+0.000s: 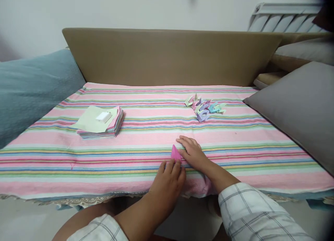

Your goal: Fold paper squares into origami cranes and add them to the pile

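Observation:
A small piece of folded pink paper [175, 153] lies on the striped cloth in front of me, with its pointed end away from me. My left hand [168, 180] holds the near end down against the cloth, its bent fingertips covering that part. On the right side, the thumb of my right hand [192, 152] reaches the paper's edge. The other fingers of that hand stretch out over the cloth, slightly apart. Farther back and to the right sits a cluster of folded paper pieces [203, 109] in green, pink, purple and blue.
At left stands a stack of coloured paper sheets [114, 128] with a small white block [103, 117] on top. The striped cloth [146, 105] covers the seat. A brown backrest [169, 56], a blue cushion [33, 91] and a grey cushion [300, 109] border it.

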Action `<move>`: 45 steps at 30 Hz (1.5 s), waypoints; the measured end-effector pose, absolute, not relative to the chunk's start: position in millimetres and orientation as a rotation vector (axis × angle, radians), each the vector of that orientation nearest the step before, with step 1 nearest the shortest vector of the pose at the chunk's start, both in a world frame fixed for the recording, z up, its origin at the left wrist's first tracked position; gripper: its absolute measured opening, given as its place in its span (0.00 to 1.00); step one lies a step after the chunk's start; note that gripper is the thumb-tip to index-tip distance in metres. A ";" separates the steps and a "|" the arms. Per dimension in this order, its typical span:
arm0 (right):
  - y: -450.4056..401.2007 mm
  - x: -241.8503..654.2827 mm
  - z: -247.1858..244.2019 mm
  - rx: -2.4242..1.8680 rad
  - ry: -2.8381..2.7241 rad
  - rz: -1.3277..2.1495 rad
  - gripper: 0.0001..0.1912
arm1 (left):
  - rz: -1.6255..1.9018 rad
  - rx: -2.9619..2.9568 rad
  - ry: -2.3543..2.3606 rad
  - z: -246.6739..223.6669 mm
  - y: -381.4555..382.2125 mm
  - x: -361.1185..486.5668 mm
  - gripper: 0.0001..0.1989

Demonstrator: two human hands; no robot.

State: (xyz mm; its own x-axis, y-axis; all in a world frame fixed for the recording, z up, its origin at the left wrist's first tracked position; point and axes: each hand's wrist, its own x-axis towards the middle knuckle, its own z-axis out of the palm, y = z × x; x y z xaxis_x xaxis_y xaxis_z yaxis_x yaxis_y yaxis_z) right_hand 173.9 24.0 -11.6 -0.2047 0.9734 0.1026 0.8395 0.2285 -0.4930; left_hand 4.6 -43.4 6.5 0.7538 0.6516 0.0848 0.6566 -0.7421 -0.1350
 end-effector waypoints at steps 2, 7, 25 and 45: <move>24.7 174.7 -10.9 -1.603 -2.055 0.429 0.22 | -0.063 -2.793 -1.057 6.1 -42.6 4.3 0.20; 16.5 176.5 2.4 -1.258 -2.025 0.444 0.14 | -0.074 -2.815 -1.052 7.3 -41.9 4.2 0.20; 8.5 165.3 5.6 -1.238 -2.306 0.521 0.18 | -0.090 -2.721 -1.042 -1.0 -50.0 6.5 0.22; 2.4 160.3 5.3 -1.339 -2.367 0.526 0.15 | -0.103 -2.679 -1.024 -6.2 -50.0 12.3 0.21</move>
State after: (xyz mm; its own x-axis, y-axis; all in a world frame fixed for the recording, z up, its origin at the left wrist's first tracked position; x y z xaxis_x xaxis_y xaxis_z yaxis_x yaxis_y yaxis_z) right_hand 160.3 2.4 5.3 -0.4804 0.8669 0.1332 0.7289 0.4791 -0.4890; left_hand 12.3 -50.0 -6.2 0.7477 0.6441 0.1614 0.6633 -0.7134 -0.2259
